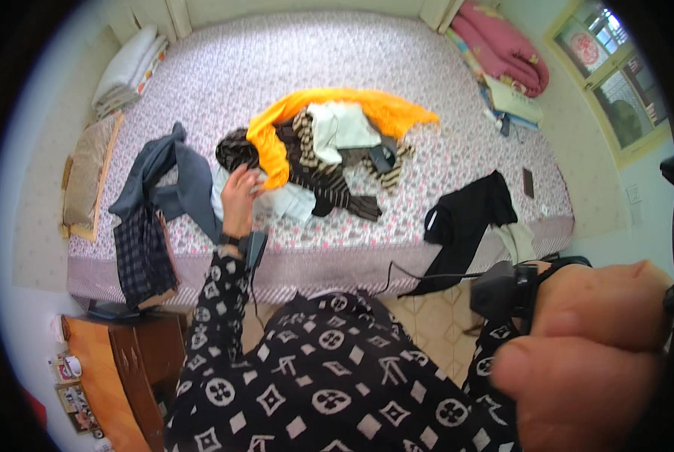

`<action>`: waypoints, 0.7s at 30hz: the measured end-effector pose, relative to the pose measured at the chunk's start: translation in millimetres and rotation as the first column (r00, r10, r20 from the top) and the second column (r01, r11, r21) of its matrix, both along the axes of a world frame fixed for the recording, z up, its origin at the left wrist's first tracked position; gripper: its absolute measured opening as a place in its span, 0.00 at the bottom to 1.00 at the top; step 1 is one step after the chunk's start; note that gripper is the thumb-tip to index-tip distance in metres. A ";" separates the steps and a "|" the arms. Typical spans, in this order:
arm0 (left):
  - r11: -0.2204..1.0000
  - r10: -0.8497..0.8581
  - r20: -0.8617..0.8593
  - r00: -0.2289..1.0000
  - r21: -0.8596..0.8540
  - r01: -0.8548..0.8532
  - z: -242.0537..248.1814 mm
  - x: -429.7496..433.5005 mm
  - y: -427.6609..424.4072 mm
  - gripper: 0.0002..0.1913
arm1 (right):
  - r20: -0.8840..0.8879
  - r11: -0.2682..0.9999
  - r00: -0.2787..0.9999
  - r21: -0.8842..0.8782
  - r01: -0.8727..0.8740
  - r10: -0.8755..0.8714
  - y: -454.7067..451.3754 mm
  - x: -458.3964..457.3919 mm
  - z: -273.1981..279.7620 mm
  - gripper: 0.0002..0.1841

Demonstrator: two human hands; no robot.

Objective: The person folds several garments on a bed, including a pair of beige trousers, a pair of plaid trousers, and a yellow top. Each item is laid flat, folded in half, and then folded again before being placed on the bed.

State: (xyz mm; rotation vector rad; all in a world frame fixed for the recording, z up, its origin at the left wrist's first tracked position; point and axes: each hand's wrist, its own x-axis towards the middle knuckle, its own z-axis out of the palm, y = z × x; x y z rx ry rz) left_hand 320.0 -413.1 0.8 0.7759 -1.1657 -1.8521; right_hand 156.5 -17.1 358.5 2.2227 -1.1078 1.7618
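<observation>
My left hand (241,195) hovers over or rests at the left end of a clothes pile, by the orange garment (272,150); whether it grips the cloth is unclear. The pile also holds a white garment (345,133), a dark striped garment (337,189), a black-brown bundled one (235,150) and a pale cloth (292,203). Large and blurred, my right hand (591,339) is raised close to the camera at the lower right, its fingers bent. Beyond it, a black garment (472,214) lies near the bed's front edge.
Grey trousers (190,175) and a dark checked garment (142,254) lie on the left of the bed (314,51). Folded bedding (128,70) and a pink quilt (503,48) occupy the far corners. A phone-like dark object (528,182) is at right. A wooden cabinet (102,367) stands lower left.
</observation>
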 end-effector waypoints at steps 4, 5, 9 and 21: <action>0.997 -0.078 0.028 0.997 0.009 0.077 -11.2 -34.9 -16.3 0.26 | 0.018 0.998 0.999 0.038 0.046 -0.047 -10.0 11.5 -7.4 0.18; 0.997 -0.075 0.064 0.995 0.019 0.074 -15.0 -45.1 -20.6 0.28 | 0.016 0.997 0.998 0.044 0.058 -0.058 -13.9 14.1 -10.7 0.17; 0.987 -0.117 0.155 0.981 -0.090 0.131 -44.7 -85.3 -40.9 0.30 | 0.014 0.990 0.992 0.062 0.128 -0.129 -21.3 28.3 -17.6 0.17; 0.619 0.429 0.739 0.519 -0.659 0.426 -130.2 -132.1 -181.7 0.17 | 0.019 0.923 0.931 0.145 0.358 -0.364 -45.9 65.1 -20.5 0.16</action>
